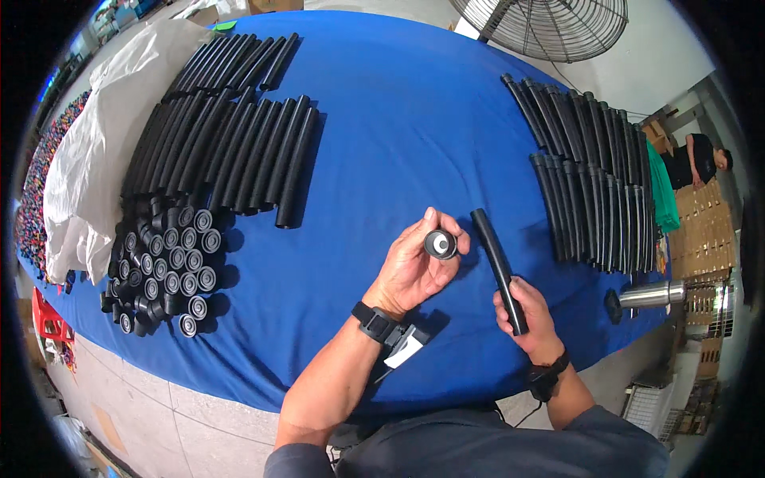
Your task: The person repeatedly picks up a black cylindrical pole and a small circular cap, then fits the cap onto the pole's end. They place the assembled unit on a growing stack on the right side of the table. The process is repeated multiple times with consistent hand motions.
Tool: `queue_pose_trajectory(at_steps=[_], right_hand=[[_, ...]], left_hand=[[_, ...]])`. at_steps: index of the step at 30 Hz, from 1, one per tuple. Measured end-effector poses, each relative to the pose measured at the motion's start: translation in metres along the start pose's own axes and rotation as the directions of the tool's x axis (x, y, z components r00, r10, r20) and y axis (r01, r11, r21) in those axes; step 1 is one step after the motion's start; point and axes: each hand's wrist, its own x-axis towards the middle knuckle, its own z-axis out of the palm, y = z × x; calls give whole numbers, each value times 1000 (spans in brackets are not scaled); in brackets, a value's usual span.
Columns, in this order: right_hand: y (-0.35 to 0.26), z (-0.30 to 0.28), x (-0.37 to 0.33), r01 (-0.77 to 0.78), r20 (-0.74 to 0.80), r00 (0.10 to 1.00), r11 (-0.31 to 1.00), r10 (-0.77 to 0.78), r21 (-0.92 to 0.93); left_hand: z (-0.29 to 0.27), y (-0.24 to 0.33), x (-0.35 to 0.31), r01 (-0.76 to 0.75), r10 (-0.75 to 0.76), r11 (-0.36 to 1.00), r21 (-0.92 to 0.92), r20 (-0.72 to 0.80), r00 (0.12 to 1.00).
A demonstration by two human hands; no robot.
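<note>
Between the thumb and fingers of my left hand (410,267) is a round black cap (441,244), its pale inner ring turned up toward me. My right hand (527,312) grips a black tube (496,253) by its near end, the far end tilting up and to the left. Cap and tube are apart, with a narrow gap of blue cloth between them. Many more black caps (177,259) are heaped at the left. Behind them lie two rows of plain black tubes (259,151). On the right, black tubes with wider far ends (590,175) lie in two rows.
A blue cloth (382,119) covers the table. White sheeting (96,151) lies along its left edge. A wire fan (550,24) stands beyond the far edge. At the right are a metal cylinder (653,295), green cloth (663,191) and a person (697,159) near stacked cartons.
</note>
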Motion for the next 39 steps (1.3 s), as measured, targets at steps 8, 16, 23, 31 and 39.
queue_pose_trajectory(at_steps=[8,16,23,31,39], right_hand=[[-14,25,-21,24,197,980,984,11,-175],[2,49,-28,83,349,937,949,29,-303],[12,60,-25,-25,301,946,953,120,-302],[6,81,-30,-2,212,971,887,112,-462],[12,89,-30,111,182,983,792,-1,-601]], left_hand=[[-4,6,-3,-171,253,954,246,-359,898],[-3,6,1,-219,365,908,357,-417,832],[0,7,2,-248,331,936,251,-379,864],[8,10,2,-271,452,870,412,-451,769],[15,7,3,-225,551,783,580,-479,683]])
